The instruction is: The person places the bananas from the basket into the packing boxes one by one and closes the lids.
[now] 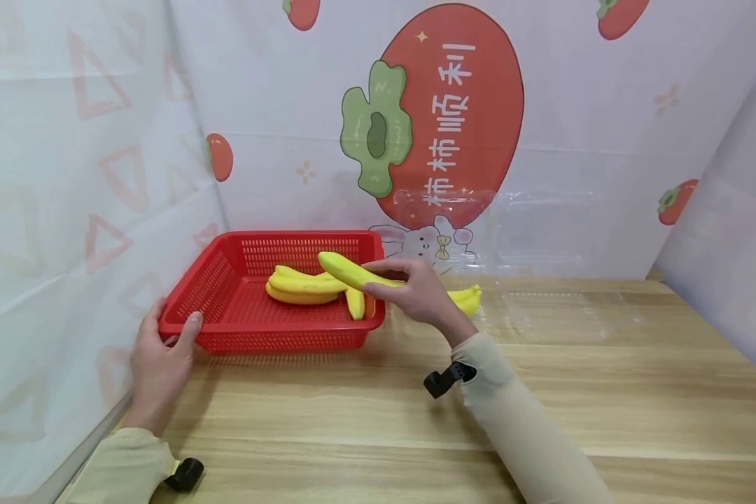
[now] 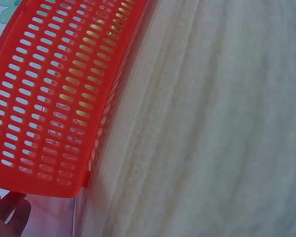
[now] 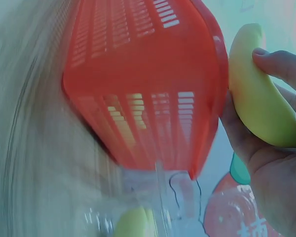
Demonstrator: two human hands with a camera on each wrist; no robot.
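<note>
A red perforated basket (image 1: 277, 339) stands on the table with several yellow bananas (image 1: 302, 285) inside. My left hand (image 1: 164, 364) grips its near left corner, thumb over the rim; in the left wrist view only fingertips (image 2: 19, 215) show below the basket wall (image 2: 44, 98). My right hand (image 1: 416, 290) holds a single banana (image 1: 353, 271) above the basket's right rim, pinched between thumb and fingers, as the right wrist view also shows, with the hand (image 3: 281, 182) around the banana (image 3: 256, 94). More yellow fruit (image 1: 467, 301) lies behind the right wrist, partly hidden.
A clear plastic container (image 1: 561, 315) with a raised lid (image 1: 542, 224) stands right of the basket, around the partly hidden fruit. White printed sheets line the back and both sides. The wooden table (image 1: 378, 427) extends in front.
</note>
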